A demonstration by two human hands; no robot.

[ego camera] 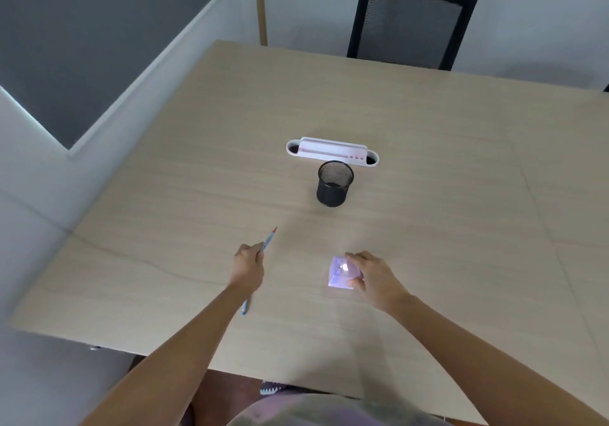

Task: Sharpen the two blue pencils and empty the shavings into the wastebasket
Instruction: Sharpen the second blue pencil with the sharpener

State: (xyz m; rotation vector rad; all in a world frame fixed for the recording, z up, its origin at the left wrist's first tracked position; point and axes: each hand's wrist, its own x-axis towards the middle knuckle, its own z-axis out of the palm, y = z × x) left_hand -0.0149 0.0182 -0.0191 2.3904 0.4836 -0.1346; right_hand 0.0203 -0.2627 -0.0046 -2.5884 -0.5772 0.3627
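Fingers (255,251) of the left hand (247,265) curl round a blue pencil (268,240), gripping it near its far end so the reddish tip points away and up to the right, clear of the desk (461,195). Just below the left forearm a second blue pencil (245,307) lies flat on the desk, mostly hidden by the arm, with only its near end showing. To the right, the right hand (370,275) grips a small pale purple sharpener (339,274) that sits on the desk, thumb at its near edge and the other fingers curled over its far top. The two hands are apart, with bare desk between them. Farther off, near the middle of the desk, stands a small black mesh wastebasket (334,184), upright, with its open mouth showing. Just behind it, close to its rim, is a long white and pink desk organiser (331,152) with round holes at each end. Beyond the far edge of the desk a black mesh-backed chair (410,25) faces the desk.
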